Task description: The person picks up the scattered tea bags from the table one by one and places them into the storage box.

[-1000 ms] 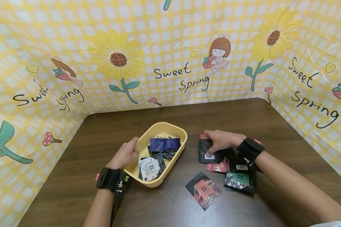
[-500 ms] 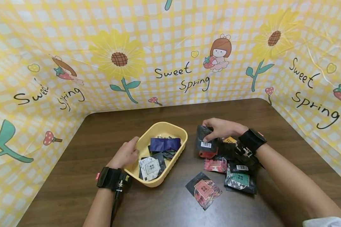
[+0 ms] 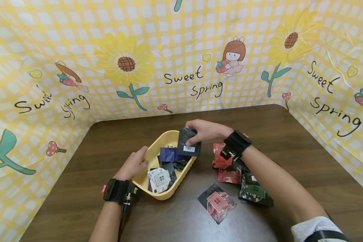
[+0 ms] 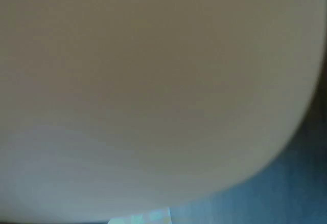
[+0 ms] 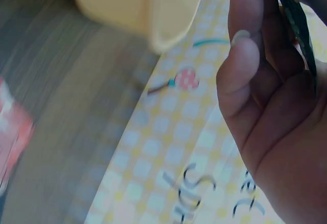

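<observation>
Now, on the worktop [image 3: 103, 144], a yellow basket [image 3: 169, 195] sits left of a packet pile [image 3: 230, 176]. The left hand [image 3: 134, 164] holds the basket's rim; the right hand [image 3: 206, 130] pinches a black packet [image 3: 184, 135] in its grip, just carried from the pile to over the basket's far right end, so the crossing looks made. The packet's long axis runs roughly away from the person, barcode label [image 3: 189, 149] nearest.

Sachets [image 3: 159, 179] lie in the tub [image 3: 168, 194], others [image 3: 218, 202] to its right.
</observation>
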Demonstrator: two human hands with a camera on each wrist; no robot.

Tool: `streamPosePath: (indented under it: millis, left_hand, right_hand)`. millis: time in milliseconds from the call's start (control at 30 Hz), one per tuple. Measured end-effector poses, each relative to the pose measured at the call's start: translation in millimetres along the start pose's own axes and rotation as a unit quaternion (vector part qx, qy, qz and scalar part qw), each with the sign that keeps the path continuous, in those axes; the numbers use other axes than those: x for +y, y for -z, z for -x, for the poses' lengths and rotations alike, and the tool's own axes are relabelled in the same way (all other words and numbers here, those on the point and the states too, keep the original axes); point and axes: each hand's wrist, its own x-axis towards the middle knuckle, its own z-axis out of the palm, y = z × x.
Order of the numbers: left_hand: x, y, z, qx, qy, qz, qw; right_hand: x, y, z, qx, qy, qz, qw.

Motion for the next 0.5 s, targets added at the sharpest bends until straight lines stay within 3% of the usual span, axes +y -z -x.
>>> streamPosePath:
  millis: [233,500]
  left_hand:
    - [-0.3,1.7,0.5,0.001,-0.012,0.0,0.9999]
    - [-0.7,1.5,0.3,0.006,-0.021,-0.012,0.9997]
  right_hand:
    - [-22.9,-15.9,-26.8,-0.019,0.023,0.018,0.999]
    - [-21.8,-28.5,-33.8,0.021,-0.005,0.083,0.996]
